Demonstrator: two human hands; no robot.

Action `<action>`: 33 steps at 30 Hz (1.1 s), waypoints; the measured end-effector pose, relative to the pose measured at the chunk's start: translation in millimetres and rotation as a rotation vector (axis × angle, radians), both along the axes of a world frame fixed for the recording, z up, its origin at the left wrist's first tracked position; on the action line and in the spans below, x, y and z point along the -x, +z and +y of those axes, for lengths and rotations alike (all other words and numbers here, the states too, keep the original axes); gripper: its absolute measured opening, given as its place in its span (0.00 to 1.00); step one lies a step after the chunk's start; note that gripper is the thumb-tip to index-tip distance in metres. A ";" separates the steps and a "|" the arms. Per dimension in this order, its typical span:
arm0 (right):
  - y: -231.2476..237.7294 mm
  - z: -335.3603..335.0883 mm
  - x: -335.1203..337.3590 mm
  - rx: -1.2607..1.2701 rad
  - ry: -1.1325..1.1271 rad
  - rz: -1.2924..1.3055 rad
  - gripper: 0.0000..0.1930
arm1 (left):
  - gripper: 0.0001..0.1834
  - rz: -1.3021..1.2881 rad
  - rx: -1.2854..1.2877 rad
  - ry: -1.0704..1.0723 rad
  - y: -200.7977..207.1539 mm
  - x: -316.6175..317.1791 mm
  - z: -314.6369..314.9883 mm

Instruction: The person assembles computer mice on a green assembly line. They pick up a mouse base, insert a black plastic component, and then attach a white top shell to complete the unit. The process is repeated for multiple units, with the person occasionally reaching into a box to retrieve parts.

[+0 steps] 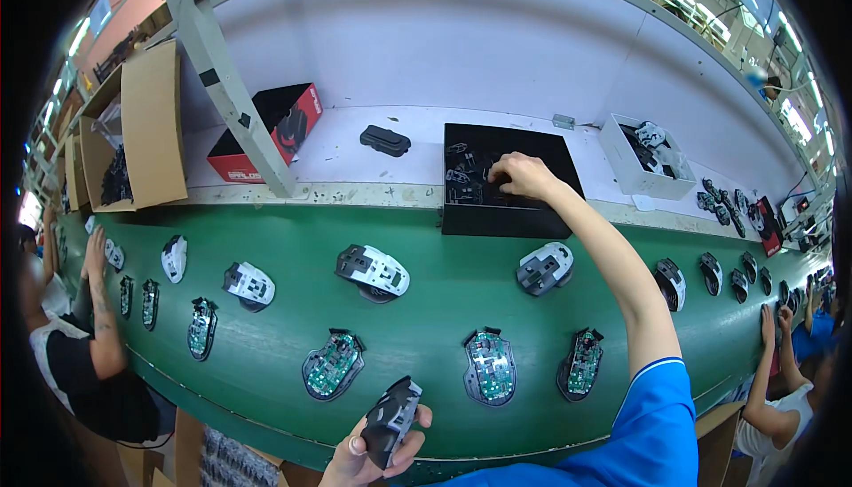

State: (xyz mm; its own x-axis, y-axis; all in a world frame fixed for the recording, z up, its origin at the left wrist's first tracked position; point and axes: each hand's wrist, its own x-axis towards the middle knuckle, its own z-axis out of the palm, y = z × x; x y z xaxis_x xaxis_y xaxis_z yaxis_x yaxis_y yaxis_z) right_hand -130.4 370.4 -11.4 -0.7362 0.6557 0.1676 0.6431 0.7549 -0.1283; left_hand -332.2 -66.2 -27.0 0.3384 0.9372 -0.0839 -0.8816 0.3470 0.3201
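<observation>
My left hand (353,462), at the near edge of the green belt, is closed around a black computer mouse shell (391,418) held tilted upward. My right hand (525,175) reaches into a black box (508,221) on the shelf, fingers curled down among small dark parts (463,166). Whatever its fingertips grip, if anything, is hidden. Closest to my left hand lie two mouse bases with green circuit boards, one on the left (333,364) and one on the right (490,368). Past my right forearm's left side sits a grey-and-white mouse shell (545,269).
Several mouse shells (373,272) and circuit-board bases (581,364) line the green belt (426,327). On the shelf are a red-and-black box (266,136), a black plastic part (385,140), a white box (652,176) and a cardboard box (153,127). Co-workers (98,354) work at both sides; a metal post (232,87) rises at left.
</observation>
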 end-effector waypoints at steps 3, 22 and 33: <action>-0.3 9.7 -7.7 -0.023 -0.031 -0.021 0.11 | 0.46 0.008 -0.013 -0.054 -5.8 4.1 3.9; 96.3 -210.9 -46.9 1.186 -0.054 0.434 0.15 | 0.40 0.104 0.066 -0.037 23.1 -15.1 11.0; 137.2 -302.1 -66.1 1.198 -0.046 0.379 0.13 | 0.40 0.403 0.096 -0.071 54.6 -52.8 11.2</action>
State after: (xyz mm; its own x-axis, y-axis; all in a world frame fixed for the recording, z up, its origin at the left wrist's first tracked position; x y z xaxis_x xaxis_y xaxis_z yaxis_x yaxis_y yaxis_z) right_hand -64.4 68.3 125.8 -0.7444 0.5659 -0.3544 0.4387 0.0143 -0.8985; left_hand -279.4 -55.0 27.6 0.3243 0.8942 -0.3087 -0.6648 0.4475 0.5981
